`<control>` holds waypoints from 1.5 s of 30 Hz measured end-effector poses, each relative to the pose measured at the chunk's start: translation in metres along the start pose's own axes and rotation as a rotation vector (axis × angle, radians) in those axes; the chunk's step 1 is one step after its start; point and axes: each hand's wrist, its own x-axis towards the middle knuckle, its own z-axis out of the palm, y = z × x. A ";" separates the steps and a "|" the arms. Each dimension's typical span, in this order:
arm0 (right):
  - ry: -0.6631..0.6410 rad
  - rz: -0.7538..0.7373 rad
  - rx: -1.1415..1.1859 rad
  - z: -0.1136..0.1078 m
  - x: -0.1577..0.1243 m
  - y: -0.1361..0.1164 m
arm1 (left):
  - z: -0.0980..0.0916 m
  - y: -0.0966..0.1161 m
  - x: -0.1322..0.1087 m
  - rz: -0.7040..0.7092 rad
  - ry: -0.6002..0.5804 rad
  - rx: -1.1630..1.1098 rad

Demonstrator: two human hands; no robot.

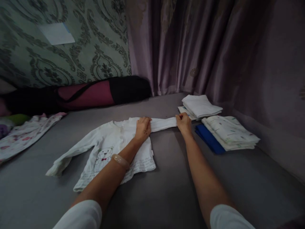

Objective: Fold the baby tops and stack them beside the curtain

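Observation:
A small white long-sleeved shirt (105, 140) with a bear print lies spread on the grey sheet, its front partly covered by my left forearm. My left hand (143, 128) grips the shirt at the shoulder, where the right-side sleeve begins. At the far end of that sleeve, my right hand (184, 122) pinches the cuff, and the sleeve is stretched straight between both hands. The other sleeve (71, 152) lies loose and bent toward the lower left.
Folded white cloths (201, 106) sit at the right, near a folded patterned cloth (231, 132) on a blue one (208, 138). A black and maroon long bag (88, 93) lies along the wall. Printed clothing (28, 136) is at left. Purple curtains (176, 47) hang behind.

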 end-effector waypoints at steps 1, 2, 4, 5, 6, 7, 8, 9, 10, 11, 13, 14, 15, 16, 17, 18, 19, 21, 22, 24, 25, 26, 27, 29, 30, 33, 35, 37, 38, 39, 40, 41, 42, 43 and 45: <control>-0.009 -0.018 0.002 -0.001 0.000 0.001 | 0.002 -0.003 0.000 -0.074 0.047 0.058; -0.018 -0.035 0.003 -0.001 0.000 0.002 | 0.004 -0.006 -0.001 -0.124 0.064 0.105; -0.032 -0.056 -0.011 -0.002 0.000 0.004 | 0.009 -0.011 -0.002 -0.164 0.044 0.161; -0.041 -0.061 -0.030 -0.003 0.000 0.005 | 0.012 -0.013 -0.002 -0.171 0.030 0.178; -0.054 -0.065 -0.062 -0.003 0.000 0.005 | 0.015 -0.015 -0.002 -0.176 0.018 0.189; -0.069 -0.067 -0.103 -0.004 -0.001 0.006 | 0.017 -0.016 -0.002 -0.182 0.010 0.195; -0.083 -0.067 -0.145 -0.005 -0.002 0.007 | 0.019 -0.016 -0.003 -0.193 0.002 0.195; -0.095 -0.066 -0.182 -0.005 -0.004 0.007 | 0.020 -0.016 -0.003 -0.206 -0.010 0.193; -0.103 -0.063 -0.214 -0.006 -0.006 0.006 | 0.021 -0.015 -0.003 -0.222 -0.029 0.190; -0.107 -0.059 -0.239 -0.006 -0.008 0.005 | 0.021 -0.014 -0.003 -0.243 -0.054 0.191; -0.107 -0.052 -0.277 -0.006 -0.013 0.002 | 0.020 -0.011 -0.002 -0.292 -0.118 0.207; -0.106 -0.049 -0.300 -0.005 -0.015 0.001 | 0.020 -0.009 -0.001 -0.315 -0.150 0.221; -0.104 -0.049 -0.323 -0.005 -0.017 -0.001 | 0.020 -0.007 0.000 -0.334 -0.179 0.235; -0.102 -0.051 -0.345 -0.006 -0.019 -0.002 | 0.020 -0.006 0.002 -0.346 -0.205 0.246; -0.099 -0.056 -0.366 -0.007 -0.020 -0.003 | 0.019 -0.006 0.004 -0.352 -0.230 0.250; -0.097 -0.063 -0.384 -0.009 -0.021 -0.004 | 0.017 -0.006 0.007 -0.351 -0.257 0.245; -0.095 -0.073 -0.401 -0.011 -0.022 -0.005 | 0.014 -0.007 0.010 -0.342 -0.281 0.231; -0.090 -0.091 -0.430 -0.014 -0.022 -0.008 | 0.003 -0.012 0.014 -0.305 -0.294 0.206; -0.085 -0.104 -0.446 -0.014 -0.022 -0.012 | -0.005 -0.016 0.015 -0.284 -0.278 0.213; -0.078 -0.155 -0.477 -0.008 -0.023 -0.024 | -0.023 -0.023 0.011 -0.252 -0.225 0.273; -0.088 -0.204 -0.481 -0.002 -0.025 -0.033 | -0.030 -0.027 0.008 -0.240 -0.210 0.314; -0.118 -0.268 -0.468 0.006 -0.028 -0.044 | -0.037 -0.030 0.003 -0.225 -0.211 0.351; -0.164 -0.341 -0.438 0.017 -0.032 -0.057 | -0.041 -0.032 -0.002 -0.206 -0.224 0.378; -0.311 -0.498 -0.316 0.040 -0.044 -0.082 | -0.044 -0.037 -0.012 -0.180 -0.265 0.400; -0.375 -0.557 -0.257 0.052 -0.050 -0.094 | -0.043 -0.039 -0.016 -0.176 -0.281 0.402; -0.449 -0.592 -0.144 0.077 -0.066 -0.113 | -0.035 -0.043 -0.023 -0.193 -0.298 0.394; -0.457 -0.558 -0.111 0.084 -0.069 -0.112 | -0.031 -0.045 -0.025 -0.208 -0.288 0.379; -0.470 -0.529 -0.104 0.083 -0.068 -0.104 | -0.030 -0.045 -0.024 -0.235 -0.279 0.361; -0.475 -0.518 -0.110 0.081 -0.066 -0.099 | -0.030 -0.045 -0.024 -0.251 -0.277 0.350; -0.473 -0.503 -0.120 0.078 -0.064 -0.093 | -0.031 -0.044 -0.024 -0.267 -0.277 0.340; -0.467 -0.487 -0.133 0.075 -0.062 -0.087 | -0.032 -0.043 -0.023 -0.277 -0.278 0.332; -0.460 -0.468 -0.147 0.071 -0.060 -0.080 | -0.033 -0.042 -0.023 -0.283 -0.280 0.324; -0.450 -0.450 -0.161 0.067 -0.057 -0.074 | -0.033 -0.041 -0.023 -0.285 -0.281 0.316; -0.440 -0.435 -0.175 0.063 -0.054 -0.068 | -0.034 -0.040 -0.023 -0.283 -0.281 0.311; -0.426 -0.409 -0.211 0.055 -0.048 -0.054 | -0.036 -0.039 -0.023 -0.277 -0.285 0.309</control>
